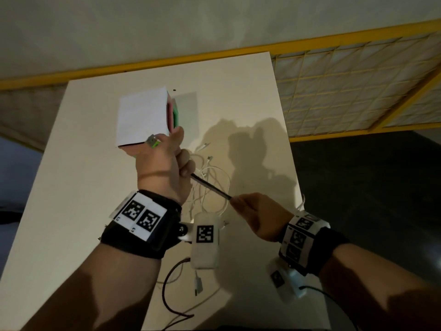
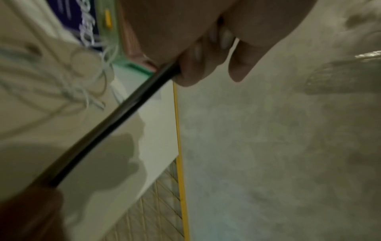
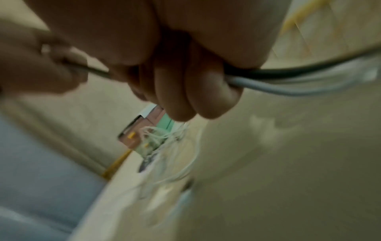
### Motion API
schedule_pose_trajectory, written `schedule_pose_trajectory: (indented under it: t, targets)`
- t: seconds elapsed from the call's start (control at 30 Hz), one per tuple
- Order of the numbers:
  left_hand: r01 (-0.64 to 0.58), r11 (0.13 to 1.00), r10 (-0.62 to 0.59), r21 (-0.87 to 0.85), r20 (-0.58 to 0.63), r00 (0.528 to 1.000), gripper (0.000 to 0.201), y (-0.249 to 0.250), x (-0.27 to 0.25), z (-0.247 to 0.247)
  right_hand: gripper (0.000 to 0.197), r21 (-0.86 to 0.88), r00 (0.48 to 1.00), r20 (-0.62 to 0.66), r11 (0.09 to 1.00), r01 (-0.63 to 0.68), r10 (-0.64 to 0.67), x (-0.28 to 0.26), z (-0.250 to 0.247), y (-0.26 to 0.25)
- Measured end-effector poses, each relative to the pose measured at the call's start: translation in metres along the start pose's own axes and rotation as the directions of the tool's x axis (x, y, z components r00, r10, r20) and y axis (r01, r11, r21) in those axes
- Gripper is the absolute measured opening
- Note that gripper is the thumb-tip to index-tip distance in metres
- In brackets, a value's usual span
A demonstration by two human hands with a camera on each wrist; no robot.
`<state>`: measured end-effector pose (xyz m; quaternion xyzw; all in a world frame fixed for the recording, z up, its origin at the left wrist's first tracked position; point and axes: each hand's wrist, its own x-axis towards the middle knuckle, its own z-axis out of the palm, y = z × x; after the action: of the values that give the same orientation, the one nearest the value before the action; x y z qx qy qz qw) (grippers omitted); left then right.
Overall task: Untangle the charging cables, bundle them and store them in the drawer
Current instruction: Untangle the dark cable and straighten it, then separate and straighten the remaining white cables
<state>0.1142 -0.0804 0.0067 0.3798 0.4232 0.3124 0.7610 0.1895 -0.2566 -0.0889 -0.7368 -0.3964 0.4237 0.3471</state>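
Gripping black cable [image 1: 210,187], both fists tight

The black cable [image 1: 210,186] has a smooth, glossy plastic jacket that catches a line of light along its length. The white cables [image 1: 210,173] look like thin, smooth plastic cord. The table [image 1: 78,177] has a smooth, matt cream top. The box [image 1: 142,117] has a matt, paper-like white top with pink and green plastic parts at its side. The wristbands [image 1: 140,237] are matt black cloth bearing printed paper tags.
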Motion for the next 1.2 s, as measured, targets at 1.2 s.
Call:
schedule_pose_trajectory:
  t: [1.2]
  targets:
    - [0.098, 0.898, -0.325, 0.429, 0.497, 0.804, 0.041, -0.01, -0.018, -0.064, 0.015, 0.206, 0.937, -0.348, 0.972, 0.111, -0.033, 0.012, 0.008, -0.096]
